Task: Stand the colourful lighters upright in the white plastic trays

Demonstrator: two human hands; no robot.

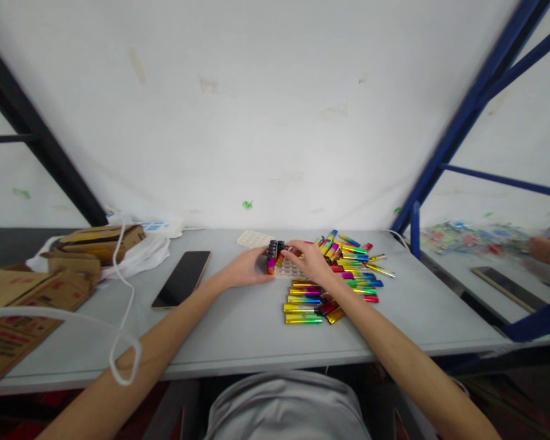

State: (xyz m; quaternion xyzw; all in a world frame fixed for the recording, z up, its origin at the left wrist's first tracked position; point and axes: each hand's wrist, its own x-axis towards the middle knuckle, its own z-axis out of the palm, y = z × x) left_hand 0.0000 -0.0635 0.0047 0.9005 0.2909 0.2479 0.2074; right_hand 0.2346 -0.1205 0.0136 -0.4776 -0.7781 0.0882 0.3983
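While left hand (247,267) steadies 1 tray (289,269) | right hand (308,260) pinches lighter (280,247) | 1 phone (182,278)

Left arm: is reaching forward, bare forearm angling up and rightward.
Left hand (247,267): is lying low, fingers curling rightward, closing partway.
Right arm: is stretching forward, angling up and leftward.
Right hand (309,261): is arching palm down, fingertips (289,247) pinching just beside the left hand.
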